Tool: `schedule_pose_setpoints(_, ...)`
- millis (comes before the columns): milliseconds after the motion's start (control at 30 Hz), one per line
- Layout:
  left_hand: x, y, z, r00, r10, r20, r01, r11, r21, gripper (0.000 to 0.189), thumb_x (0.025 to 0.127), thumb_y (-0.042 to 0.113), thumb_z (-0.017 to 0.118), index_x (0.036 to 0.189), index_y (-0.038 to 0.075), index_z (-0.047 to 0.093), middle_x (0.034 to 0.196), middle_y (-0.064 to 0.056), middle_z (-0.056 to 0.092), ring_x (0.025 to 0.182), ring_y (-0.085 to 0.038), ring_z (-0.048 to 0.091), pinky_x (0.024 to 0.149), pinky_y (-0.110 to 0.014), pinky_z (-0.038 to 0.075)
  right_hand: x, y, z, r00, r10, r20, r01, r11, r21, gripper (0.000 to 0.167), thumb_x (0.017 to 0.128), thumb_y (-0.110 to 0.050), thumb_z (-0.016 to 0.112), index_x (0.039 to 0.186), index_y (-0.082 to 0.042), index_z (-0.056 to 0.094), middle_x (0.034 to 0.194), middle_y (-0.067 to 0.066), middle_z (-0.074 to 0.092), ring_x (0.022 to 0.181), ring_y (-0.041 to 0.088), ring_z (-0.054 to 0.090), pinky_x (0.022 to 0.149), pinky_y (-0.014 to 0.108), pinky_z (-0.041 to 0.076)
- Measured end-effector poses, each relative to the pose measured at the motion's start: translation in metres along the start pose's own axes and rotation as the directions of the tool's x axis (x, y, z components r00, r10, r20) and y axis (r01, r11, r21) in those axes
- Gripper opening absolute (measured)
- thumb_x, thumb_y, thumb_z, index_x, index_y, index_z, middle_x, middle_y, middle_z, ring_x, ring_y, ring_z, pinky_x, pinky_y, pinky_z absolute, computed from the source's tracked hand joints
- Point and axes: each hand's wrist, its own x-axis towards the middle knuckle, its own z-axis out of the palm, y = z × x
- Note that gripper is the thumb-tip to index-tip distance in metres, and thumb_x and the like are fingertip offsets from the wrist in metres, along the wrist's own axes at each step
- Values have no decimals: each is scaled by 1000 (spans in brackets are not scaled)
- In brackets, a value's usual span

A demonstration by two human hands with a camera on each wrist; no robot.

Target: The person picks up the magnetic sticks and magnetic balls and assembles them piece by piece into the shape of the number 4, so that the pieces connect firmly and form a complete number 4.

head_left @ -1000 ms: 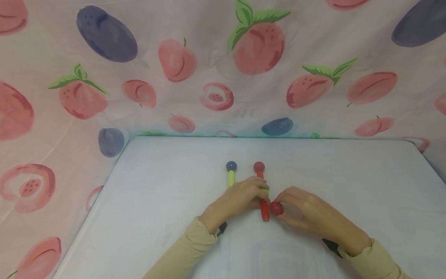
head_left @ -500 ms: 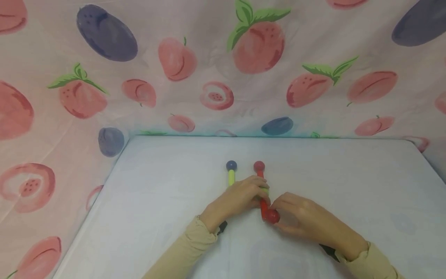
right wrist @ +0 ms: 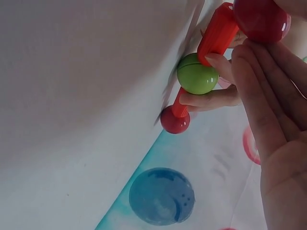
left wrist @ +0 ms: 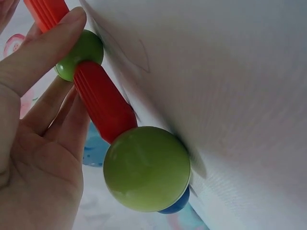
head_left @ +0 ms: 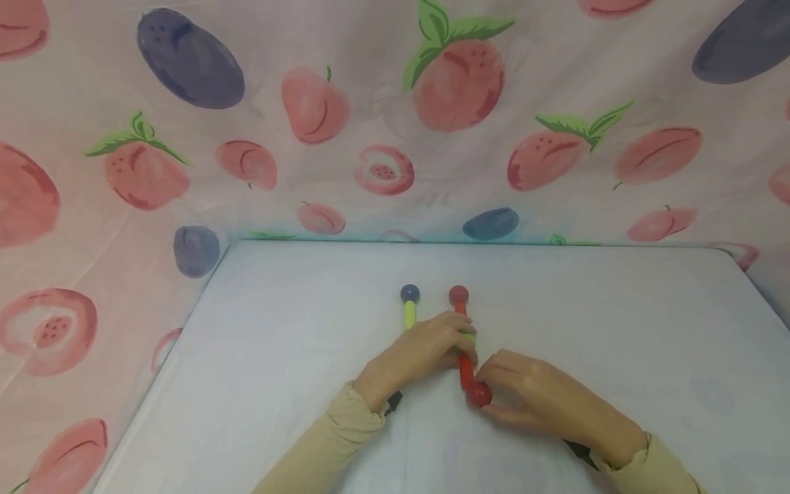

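My right hand (head_left: 537, 387) pinches a glossy red ball (head_left: 479, 394) between thumb and fingers, at the near end of a red rod (head_left: 466, 372). Ball and rod end appear to touch. My left hand (head_left: 435, 343) holds a green ball (right wrist: 197, 73) that joins this rod to a farther red rod, tipped by another red ball (head_left: 459, 295). In the left wrist view, a ridged red rod (left wrist: 105, 103) runs from the held ball to a second green ball (left wrist: 147, 168). That second ball is hidden by the left hand in the head view.
Left of the red rods lies a yellow-green rod (head_left: 410, 314) with a blue ball (head_left: 410, 293) at its far end. Everything rests on a white-covered table (head_left: 296, 295). A fruit-print cloth (head_left: 395, 103) hangs behind the table and along its left side.
My right hand has moved the red ball toward me and slightly left, from beside the red rod to its near end. The left hand has stayed almost still.
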Motion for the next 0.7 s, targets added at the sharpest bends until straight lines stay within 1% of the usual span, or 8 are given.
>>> schedule_pose_setpoints(200,0,0,0,1000,0,-5,0,1000,-12,17,86,16,78,102,23,78,123,3,66,134,-12,47,112,-19,36,0,-4,1,1000,6,24,-6,1000,-2,28,78,-17,83,103,-18,69,101,-14,63,89,-1,58,80,8,48)
schedule_pose_setpoints(333,0,-1,0,1000,-3,-6,3,1000,-20,17,86,16,77,102,23,78,123,3,67,135,-12,47,113,-20,35,-1,-5,2,999,9,43,-8,1000,-16,27,80,-19,82,103,-18,69,101,-13,64,89,-1,58,80,10,50)
schedule_pose_setpoints(467,0,-1,1,1000,-6,-4,6,1000,-20,17,86,16,78,102,23,78,124,4,67,135,-12,47,113,-20,35,0,-6,2,997,33,71,-32,999,-16,26,80,-21,82,103,-17,70,101,-13,64,89,-1,58,80,13,52)
schedule_pose_setpoints(567,0,-1,1,1000,-8,-6,8,1000,-20,17,86,16,78,102,23,78,123,4,67,134,-12,48,113,-19,35,0,-6,3,996,41,80,-40,999,-14,26,80,-21,82,104,-17,70,100,-12,64,88,-1,58,79,14,53)
schedule_pose_setpoints(700,0,0,1,1000,-16,-8,16,1000,-21,17,86,15,78,101,22,78,123,4,67,134,-11,48,113,-19,35,0,-6,4,997,37,75,-37,999,-9,26,81,-21,82,103,-16,70,99,-12,64,87,-1,57,79,13,53)
